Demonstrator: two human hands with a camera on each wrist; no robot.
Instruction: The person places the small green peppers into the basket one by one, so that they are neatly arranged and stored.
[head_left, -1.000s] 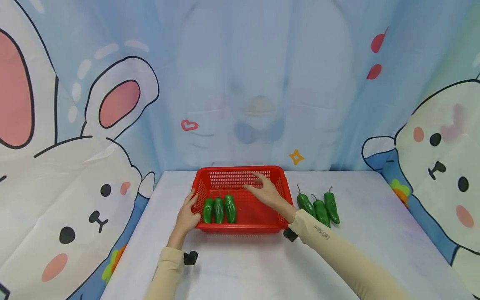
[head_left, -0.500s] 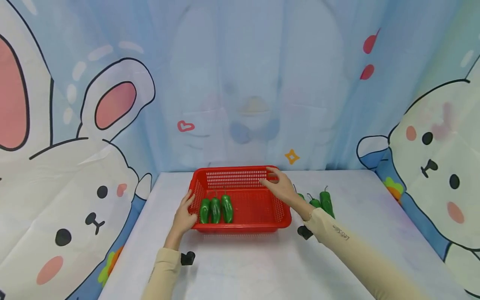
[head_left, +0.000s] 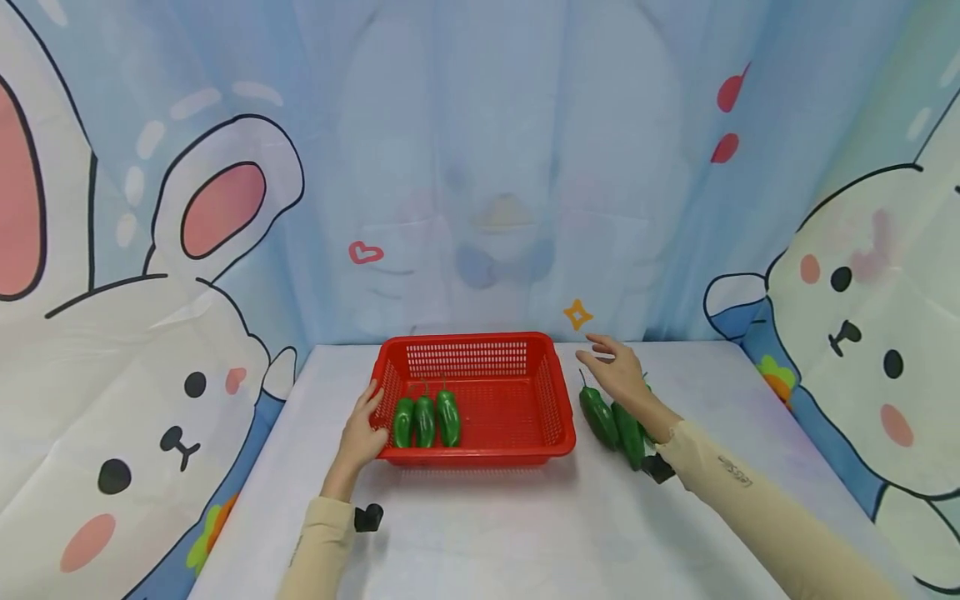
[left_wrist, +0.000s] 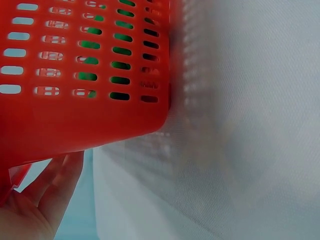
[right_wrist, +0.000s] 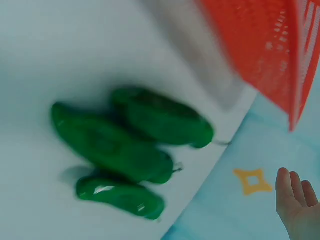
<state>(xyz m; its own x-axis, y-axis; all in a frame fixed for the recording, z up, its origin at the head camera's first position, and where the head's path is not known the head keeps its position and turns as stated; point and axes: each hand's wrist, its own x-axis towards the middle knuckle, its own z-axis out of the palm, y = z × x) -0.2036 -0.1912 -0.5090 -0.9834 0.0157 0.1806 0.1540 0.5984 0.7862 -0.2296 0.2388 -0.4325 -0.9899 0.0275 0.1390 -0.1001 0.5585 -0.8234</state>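
Note:
A red plastic basket [head_left: 480, 454] stands on the white table, with three green chili peppers [head_left: 425, 421] side by side in its left part. My left hand [head_left: 358, 435] holds the basket's left rim near the front corner; in the left wrist view its fingers [left_wrist: 62, 185] lie against the rim. To the right of the basket, my right hand [head_left: 618, 375] hovers above three more green chili peppers [head_left: 597, 415], fingers loosely spread and holding nothing. It partly covers the rightmost pepper in the head view. The right wrist view shows all three peppers lying close together, stems toward the curtain.
A blue curtain [head_left: 495, 167] printed with cartoon rabbits hangs behind the table and round both sides. The white tabletop [head_left: 480, 533] extends in front of the basket. Each wrist carries a small black camera mount [head_left: 367, 517].
My right hand has moved right, from over the basket's inside, past its right rim, to above the peppers on the table. My left hand has stayed on the basket.

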